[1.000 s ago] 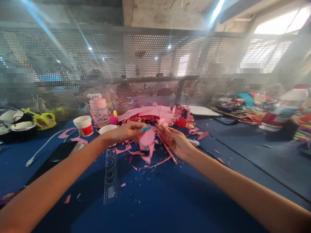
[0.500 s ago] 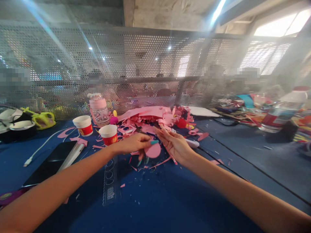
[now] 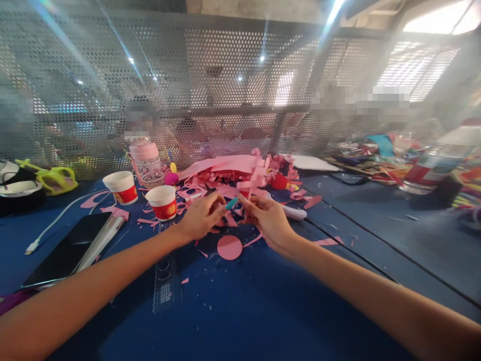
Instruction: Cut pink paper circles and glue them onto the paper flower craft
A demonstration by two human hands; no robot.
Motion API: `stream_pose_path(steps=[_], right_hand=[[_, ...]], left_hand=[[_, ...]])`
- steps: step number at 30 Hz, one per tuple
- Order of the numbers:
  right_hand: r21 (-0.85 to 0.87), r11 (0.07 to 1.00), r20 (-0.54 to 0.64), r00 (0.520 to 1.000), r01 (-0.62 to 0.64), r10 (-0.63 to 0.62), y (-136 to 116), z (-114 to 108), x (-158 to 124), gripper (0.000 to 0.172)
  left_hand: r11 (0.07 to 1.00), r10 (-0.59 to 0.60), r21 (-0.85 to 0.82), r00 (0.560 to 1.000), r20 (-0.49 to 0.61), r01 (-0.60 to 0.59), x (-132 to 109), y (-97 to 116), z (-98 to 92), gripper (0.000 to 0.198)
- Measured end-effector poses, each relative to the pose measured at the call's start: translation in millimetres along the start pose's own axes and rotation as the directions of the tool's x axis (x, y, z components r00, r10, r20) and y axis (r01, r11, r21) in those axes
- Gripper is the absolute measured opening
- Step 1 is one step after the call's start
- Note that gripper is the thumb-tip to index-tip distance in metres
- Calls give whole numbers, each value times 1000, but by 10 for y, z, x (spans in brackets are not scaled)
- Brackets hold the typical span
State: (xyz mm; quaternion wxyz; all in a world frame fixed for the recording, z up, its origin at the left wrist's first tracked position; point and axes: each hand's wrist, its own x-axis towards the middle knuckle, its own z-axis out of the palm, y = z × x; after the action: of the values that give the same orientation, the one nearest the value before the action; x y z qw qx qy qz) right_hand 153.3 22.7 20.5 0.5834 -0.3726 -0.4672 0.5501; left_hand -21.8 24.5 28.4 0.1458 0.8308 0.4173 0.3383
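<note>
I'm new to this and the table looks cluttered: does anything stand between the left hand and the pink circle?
Nothing visible does: blue table shows between the left hand and the pink circle. The heap of pink pieces lies beyond the circle, and a small scrap lies to its left.

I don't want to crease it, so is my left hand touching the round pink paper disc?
Apart. In the head view, the pink disc lies on the blue table, with tabletop showing between it and your left hand.
</note>
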Motion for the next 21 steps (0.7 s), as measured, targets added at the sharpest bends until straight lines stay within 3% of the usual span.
stream_pose_path(steps=[3,5,9,11,16,18,21], right_hand=[[-153,984,59,995,91,-83,34,-2,-28,22],[-252,954,106,985,161,-138,68,-3,-60,22],[-429,879,192,972,210,-139,139,2,-135,24],[-468,857,244,963,217,-110,160,8,-162,28],[-543,809,306,950,225,-59,159,21,-181,35],[-629,720,325,941,293,-99,123,26,-172,37],[-819,399,348,910,413,-227,0,8,-120,47]], left_hand=[[983,21,-182,996,-87,-36,-37,-61,124,38],[932,-49,-362,995,-84,16,-53,-83,231,39],[681,-124,-729,992,-19,71,-53,-71,346,40],[588,-213,-801,977,-14,116,-45,-59,336,42],[491,-356,-845,934,27,211,-15,-87,281,31],[443,-400,-881,916,-28,167,7,-125,283,29],[380,-461,-920,882,-97,97,41,-192,290,32]])
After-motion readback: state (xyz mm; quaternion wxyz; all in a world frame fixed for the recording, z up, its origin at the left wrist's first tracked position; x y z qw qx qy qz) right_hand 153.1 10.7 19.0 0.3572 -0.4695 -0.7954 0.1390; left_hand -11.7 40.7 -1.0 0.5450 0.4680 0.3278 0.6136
